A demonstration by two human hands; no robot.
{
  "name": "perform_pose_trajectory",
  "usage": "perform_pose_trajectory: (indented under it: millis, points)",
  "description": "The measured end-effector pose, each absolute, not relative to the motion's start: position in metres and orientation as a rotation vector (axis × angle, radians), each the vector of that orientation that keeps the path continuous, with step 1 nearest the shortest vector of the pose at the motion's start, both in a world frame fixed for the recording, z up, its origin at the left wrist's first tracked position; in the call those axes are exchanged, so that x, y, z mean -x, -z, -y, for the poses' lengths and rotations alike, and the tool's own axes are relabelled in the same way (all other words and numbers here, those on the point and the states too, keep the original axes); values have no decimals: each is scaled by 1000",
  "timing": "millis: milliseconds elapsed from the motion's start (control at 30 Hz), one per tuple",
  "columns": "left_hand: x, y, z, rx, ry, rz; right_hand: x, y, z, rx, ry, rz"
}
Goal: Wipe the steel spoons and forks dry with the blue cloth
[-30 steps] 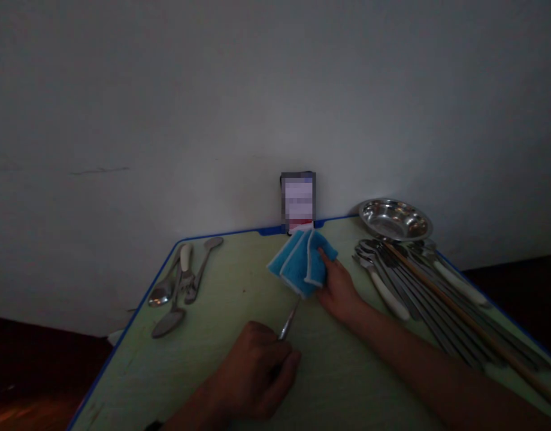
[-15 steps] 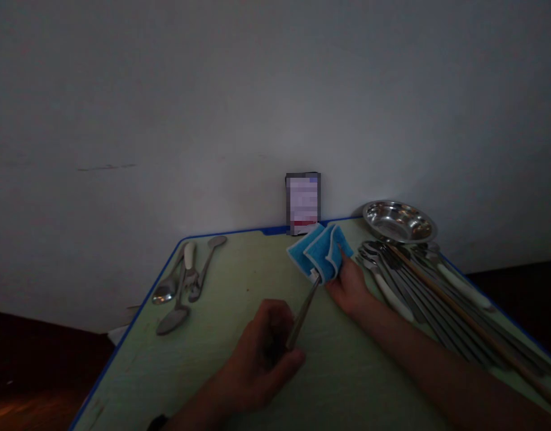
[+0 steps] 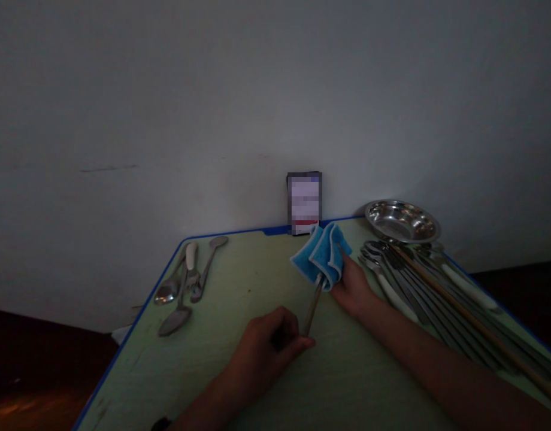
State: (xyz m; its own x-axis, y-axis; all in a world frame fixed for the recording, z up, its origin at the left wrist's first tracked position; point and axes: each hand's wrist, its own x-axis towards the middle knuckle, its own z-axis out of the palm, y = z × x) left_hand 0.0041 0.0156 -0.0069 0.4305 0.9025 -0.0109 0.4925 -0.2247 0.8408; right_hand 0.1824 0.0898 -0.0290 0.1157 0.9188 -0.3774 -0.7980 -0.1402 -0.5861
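My left hand (image 3: 275, 344) pinches the near end of a thin metal utensil handle (image 3: 313, 311) between thumb and fingers. The utensil's far end is hidden in a folded blue cloth (image 3: 323, 254) with white edging, so its kind does not show. My right hand (image 3: 351, 284) is closed on the cloth from the right side, its fingertips hidden behind the folds. Both hands are above the middle of a pale green table (image 3: 239, 281).
Spoons (image 3: 175, 321) and a white-handled fork (image 3: 191, 260) lie at the left. Several utensils, a white handle (image 3: 394, 296) and a wooden stick (image 3: 464, 308) among them, lie at the right below a steel bowl (image 3: 402, 221). A phone (image 3: 305, 203) leans against the wall.
My left hand has shifted slightly right and the utensil handle stands steeper. Its far end sits a little lower, and the cloth's folds have changed shape around it.
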Motion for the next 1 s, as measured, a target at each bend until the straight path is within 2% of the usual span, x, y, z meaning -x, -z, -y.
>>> perform_pose_trajectory:
  millis: [367, 533, 633, 800, 1000]
  points:
    - [-8, 11, -19, -1841, -709, -1486, -179, 21, -81, 860, -1569, 392]
    - [-6, 11, -20, -1800, -719, -1463, -174, 18, -73, 920, -1606, 494]
    - [-1, 10, -23, -1716, -833, -1272, -177, 18, -71, 976, -1614, 569]
    - [7, 10, -31, -1416, -1134, -1043, -186, 12, -63, 1004, -1807, 1070]
    - [5, 8, -34, -1383, -1056, -1301, -190, 2, -57, 967, -1831, 1645]
